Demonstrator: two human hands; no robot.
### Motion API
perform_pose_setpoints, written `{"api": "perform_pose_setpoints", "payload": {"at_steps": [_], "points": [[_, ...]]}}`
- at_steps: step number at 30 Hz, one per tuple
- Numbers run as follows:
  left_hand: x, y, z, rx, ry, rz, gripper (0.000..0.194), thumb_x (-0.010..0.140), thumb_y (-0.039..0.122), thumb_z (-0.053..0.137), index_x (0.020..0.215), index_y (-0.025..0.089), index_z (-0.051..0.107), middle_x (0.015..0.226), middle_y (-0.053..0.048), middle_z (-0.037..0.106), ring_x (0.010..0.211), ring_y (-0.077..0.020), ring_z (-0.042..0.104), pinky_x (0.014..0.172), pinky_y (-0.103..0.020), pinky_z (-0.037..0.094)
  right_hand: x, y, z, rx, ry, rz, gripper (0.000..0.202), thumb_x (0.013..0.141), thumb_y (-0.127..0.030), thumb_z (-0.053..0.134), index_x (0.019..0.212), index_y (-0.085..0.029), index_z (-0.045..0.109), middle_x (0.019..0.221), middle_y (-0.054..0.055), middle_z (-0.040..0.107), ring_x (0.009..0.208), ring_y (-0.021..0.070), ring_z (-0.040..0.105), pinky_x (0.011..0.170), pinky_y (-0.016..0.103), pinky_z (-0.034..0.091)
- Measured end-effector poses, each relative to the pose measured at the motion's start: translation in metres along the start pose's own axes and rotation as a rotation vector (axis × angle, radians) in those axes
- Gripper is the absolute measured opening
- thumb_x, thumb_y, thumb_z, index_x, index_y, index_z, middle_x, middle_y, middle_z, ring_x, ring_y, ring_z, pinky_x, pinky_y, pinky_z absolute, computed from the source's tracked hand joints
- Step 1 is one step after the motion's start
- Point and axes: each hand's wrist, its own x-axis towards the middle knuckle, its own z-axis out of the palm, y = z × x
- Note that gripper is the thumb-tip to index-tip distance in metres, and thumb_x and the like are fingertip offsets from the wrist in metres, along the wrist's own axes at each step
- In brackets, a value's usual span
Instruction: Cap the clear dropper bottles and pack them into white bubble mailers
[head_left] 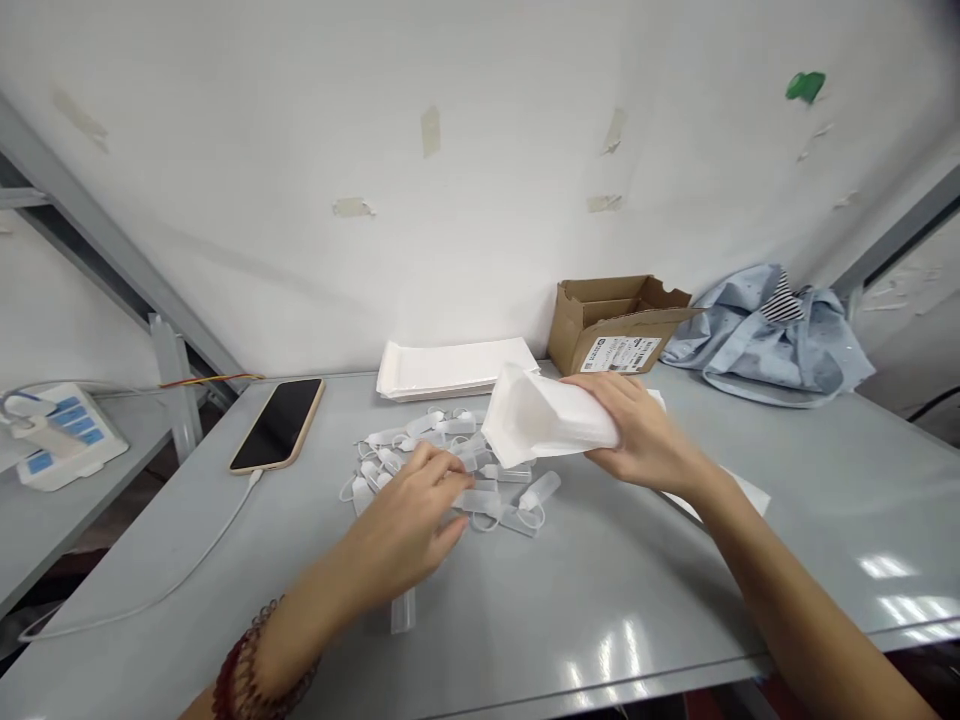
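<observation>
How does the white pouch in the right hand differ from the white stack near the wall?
Support: the white pouch is held up in the right hand, while the white stack lies on the table.
Shape: the white pouch is opened out, its wide mouth facing left; the white stack is flat and layered.
Shared: both are white.

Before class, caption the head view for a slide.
Left hand at small translucent plastic bottles; right hand holding an open white pouch.
</observation>
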Motion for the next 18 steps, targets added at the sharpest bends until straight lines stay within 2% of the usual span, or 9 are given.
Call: {"api": "perform_pose_setpoints", "payload": {"at_steps": [2,5,9,12,15,17,18], "points": [[0.001,0.003,0.006,0.065,-0.016,0.010,0.016,0.084,0.013,0.055,0.097,0.015,0.064,0.104,-0.009,0.059,0.103,-0.0254,0.049,0.084,-0.041,0.049,0.001,-0.001,0.004,-0.005,-0.031,-0.011,0.054,0.071,-0.020,0.054,0.124,-0.023,0.045,0.118,0.009,0.060,0.105,0.0293,0.056,0.088,0.043,0.038],[0.003,0.006,0.012,0.144,0.019,0.039,0.012,0.084,0.012,0.054,0.091,0.013,0.063,0.099,-0.010,0.059,0.097,-0.0255,0.049,0.082,-0.042,0.049,0.000,-0.001,0.006,-0.003,-0.035,-0.009,0.054,0.071,-0.021,0.055,0.124,-0.024,0.045,0.117,0.009,0.061,0.105,0.0290,0.056,0.088,0.043,0.039],[0.004,0.004,0.011,0.080,0.153,0.080,0.013,0.083,0.011,0.054,0.094,0.015,0.060,0.099,-0.009,0.061,0.097,-0.0246,0.051,0.082,-0.041,0.049,0.000,-0.001,0.007,-0.014,-0.066,-0.022,0.054,0.071,-0.020,0.055,0.124,-0.023,0.045,0.117,0.009,0.060,0.106,0.0289,0.054,0.088,0.043,0.038],[0.002,0.004,0.004,-0.082,0.244,-0.039,0.015,0.086,0.019,0.053,0.101,0.018,0.056,0.104,-0.008,0.062,0.101,-0.0236,0.054,0.081,-0.037,0.050,0.000,-0.002,0.008,-0.032,-0.079,-0.022,0.056,0.071,-0.018,0.055,0.125,-0.022,0.043,0.118,0.010,0.059,0.105,0.0287,0.054,0.088,0.043,0.037],[-0.002,0.008,-0.002,-0.282,0.289,-0.258,0.021,0.089,0.033,0.051,0.105,0.020,0.053,0.106,-0.009,0.064,0.104,-0.0246,0.058,0.062,-0.028,0.051,0.000,-0.001,0.010,-0.050,-0.088,-0.019,0.057,0.070,-0.018,0.055,0.126,-0.022,0.042,0.118,0.011,0.058,0.105,0.0291,0.053,0.087,0.043,0.037],[-0.003,0.012,-0.005,-0.347,0.371,-0.300,0.022,0.090,0.035,0.050,0.106,0.021,0.053,0.103,-0.008,0.066,0.102,-0.0238,0.061,0.054,-0.023,0.049,0.000,-0.002,0.012,-0.064,-0.089,-0.025,0.057,0.071,-0.018,0.054,0.126,-0.022,0.042,0.118,0.011,0.058,0.105,0.0294,0.053,0.087,0.043,0.037],[-0.003,0.013,-0.005,-0.335,0.421,-0.273,0.020,0.090,0.034,0.050,0.105,0.021,0.054,0.101,-0.007,0.067,0.098,-0.0221,0.062,0.054,-0.022,0.048,0.000,-0.003,0.013,-0.069,-0.092,-0.035,0.056,0.070,-0.018,0.054,0.126,-0.022,0.042,0.118,0.011,0.058,0.105,0.0296,0.053,0.087,0.044,0.037]]}}
